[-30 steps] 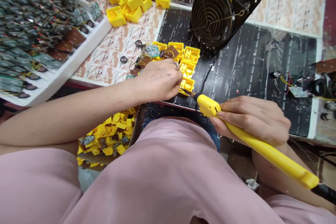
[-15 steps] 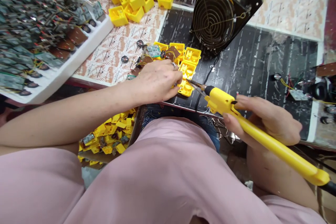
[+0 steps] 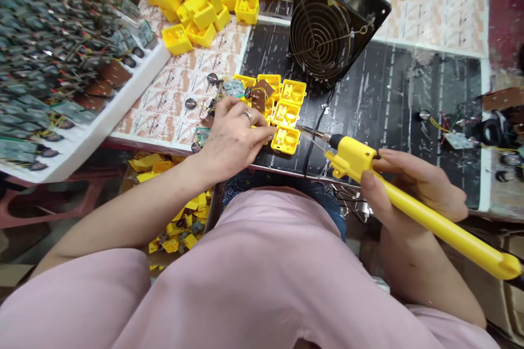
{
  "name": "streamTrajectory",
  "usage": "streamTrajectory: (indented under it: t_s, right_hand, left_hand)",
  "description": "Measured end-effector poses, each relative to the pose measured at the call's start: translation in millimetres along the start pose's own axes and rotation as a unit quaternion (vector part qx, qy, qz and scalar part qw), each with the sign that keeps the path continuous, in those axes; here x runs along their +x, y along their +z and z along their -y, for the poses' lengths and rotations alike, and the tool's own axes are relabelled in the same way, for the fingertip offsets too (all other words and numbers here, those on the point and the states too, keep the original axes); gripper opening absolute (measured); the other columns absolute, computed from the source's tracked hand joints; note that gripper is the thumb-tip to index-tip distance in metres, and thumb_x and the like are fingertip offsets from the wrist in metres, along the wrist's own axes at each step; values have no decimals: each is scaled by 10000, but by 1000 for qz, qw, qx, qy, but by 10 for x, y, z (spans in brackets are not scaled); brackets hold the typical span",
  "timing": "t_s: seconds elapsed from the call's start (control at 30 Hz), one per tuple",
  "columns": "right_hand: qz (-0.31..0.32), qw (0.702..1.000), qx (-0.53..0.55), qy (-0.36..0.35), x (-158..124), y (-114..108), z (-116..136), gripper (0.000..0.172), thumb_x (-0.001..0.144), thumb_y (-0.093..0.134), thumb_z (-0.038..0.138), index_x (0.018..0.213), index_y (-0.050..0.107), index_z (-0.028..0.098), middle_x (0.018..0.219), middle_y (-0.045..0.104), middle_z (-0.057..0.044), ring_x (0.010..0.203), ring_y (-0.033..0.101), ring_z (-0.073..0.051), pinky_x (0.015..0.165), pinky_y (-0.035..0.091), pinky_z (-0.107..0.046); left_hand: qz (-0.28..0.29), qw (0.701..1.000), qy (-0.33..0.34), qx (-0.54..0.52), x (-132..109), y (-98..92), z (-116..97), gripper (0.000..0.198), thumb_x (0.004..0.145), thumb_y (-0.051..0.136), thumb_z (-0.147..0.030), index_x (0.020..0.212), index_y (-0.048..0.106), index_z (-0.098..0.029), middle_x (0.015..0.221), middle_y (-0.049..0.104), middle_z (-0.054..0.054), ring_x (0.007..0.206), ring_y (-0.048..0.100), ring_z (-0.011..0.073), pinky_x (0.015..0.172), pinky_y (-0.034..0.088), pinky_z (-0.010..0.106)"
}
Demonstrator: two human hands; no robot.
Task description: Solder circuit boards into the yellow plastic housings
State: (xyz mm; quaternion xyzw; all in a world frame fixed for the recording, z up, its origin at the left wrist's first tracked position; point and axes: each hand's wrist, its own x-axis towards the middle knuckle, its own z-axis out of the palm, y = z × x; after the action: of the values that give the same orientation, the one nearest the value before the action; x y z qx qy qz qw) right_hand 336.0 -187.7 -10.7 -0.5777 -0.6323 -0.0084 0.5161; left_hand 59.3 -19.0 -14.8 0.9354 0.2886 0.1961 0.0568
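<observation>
My right hand [image 3: 417,185] is closed on a yellow soldering iron [image 3: 426,210], whose metal tip points left, just right of the small yellow housings. My left hand [image 3: 239,133] reaches over the left part of these housings, fingers bent and fingertips close to the nearest yellow housing [image 3: 285,139]; what they hold, if anything, is hidden. Another open housing [image 3: 285,113] lies behind it, and a third [image 3: 293,91] farther back. A brown circuit board [image 3: 261,95] with wires lies on the housings beyond my left hand. A green board [image 3: 234,87] is beside it.
A black fan [image 3: 323,38] stands behind the housings. A white foam tray [image 3: 123,101] full of circuit boards is at the left. Yellow cases [image 3: 196,11] are heaped at the back. Wired parts [image 3: 458,139] lie at the right; a cable crosses the black mat [image 3: 376,98].
The iron's tip has drawn back slightly to the right from the housings. My left hand has shifted left, uncovering more of the nearest housing. The whole view has also shifted a little.
</observation>
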Motion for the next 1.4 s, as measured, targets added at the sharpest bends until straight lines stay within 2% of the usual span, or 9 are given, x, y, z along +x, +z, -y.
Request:
streamTrajectory:
  t_s: [0.1, 0.23, 0.43, 0.6, 0.83, 1.0, 1.1, 1.2, 1.4]
  right_hand:
    - [0, 997, -39, -63, 6, 6, -13, 418, 981, 877, 349, 1388, 782, 326, 871, 838, 36, 544, 718, -155, 464, 573, -268]
    - [-5, 997, -43, -70, 25, 51, -30, 354, 1000, 847, 308, 1350, 797, 336, 826, 822, 26, 551, 723, -181, 442, 562, -296]
    - [10, 997, 12, -73, 18, 91, -30, 503, 958, 875, 220, 1436, 760, 329, 1011, 879, -4, 687, 815, -214, 553, 677, -308]
    - [17, 995, 47, -85, 37, 117, -21, 530, 945, 878, 187, 1451, 759, 290, 1015, 881, -24, 699, 817, -213, 560, 676, -299]
    - [32, 998, 14, -57, 32, 123, 49, 418, 977, 852, 217, 1373, 766, 319, 950, 864, 11, 634, 781, -188, 522, 639, -290]
    - [-6, 996, 37, -86, 19, 181, 38, 350, 975, 849, 215, 1307, 760, 280, 930, 861, -1, 633, 791, -201, 506, 661, -300]
    - [1, 993, 46, -112, 54, 206, 63, 237, 943, 851, 130, 1122, 744, 243, 821, 826, 19, 602, 778, -183, 456, 622, -256]
    - [13, 993, 27, -118, 87, 211, 112, 234, 918, 840, 70, 983, 691, 238, 766, 803, 33, 577, 757, -154, 429, 578, -210]
    - [57, 993, 10, -103, 78, 207, 164, 214, 972, 854, 156, 995, 661, 245, 812, 813, 14, 654, 791, -154, 557, 631, -212]
  left_hand:
    - [0, 999, -32, 5, 55, -25, -44, 235, 1095, 625, -289, 1032, 851, -274, 873, 798, 21, 934, 723, 253, 1137, 519, 561]
    - [10, 997, -69, 33, 134, -49, -138, 277, 1070, 595, -265, 923, 830, -266, 806, 776, 24, 896, 720, 260, 1132, 521, 585]
    - [14, 994, -108, 26, 133, 7, -301, 317, 1084, 573, -266, 977, 872, -262, 937, 846, 63, 972, 737, 300, 1120, 503, 629]
    - [14, 993, -103, 48, 54, -27, -346, 331, 1115, 565, -254, 999, 874, -277, 936, 859, 58, 966, 763, 300, 1136, 509, 622]
    - [-35, 992, -100, 72, -20, -18, -316, 296, 1110, 566, -230, 947, 810, -260, 844, 827, 19, 900, 777, 259, 1154, 530, 599]
    - [-1, 987, -126, 102, 123, 13, -403, 279, 1075, 587, -248, 918, 817, -262, 987, 836, 60, 1064, 749, 312, 1162, 496, 664]
    - [36, 984, -130, 112, 204, -6, -428, 321, 1078, 551, -239, 898, 817, -249, 997, 827, 81, 1087, 730, 320, 1147, 502, 663]
    - [67, 983, -100, 141, 245, -32, -425, 376, 1102, 501, -250, 888, 811, -233, 979, 821, 88, 1052, 729, 306, 1112, 539, 632]
    - [46, 987, -81, 132, 288, -50, -416, 345, 1053, 549, -229, 803, 787, -226, 904, 798, 91, 1009, 742, 314, 1050, 581, 614]
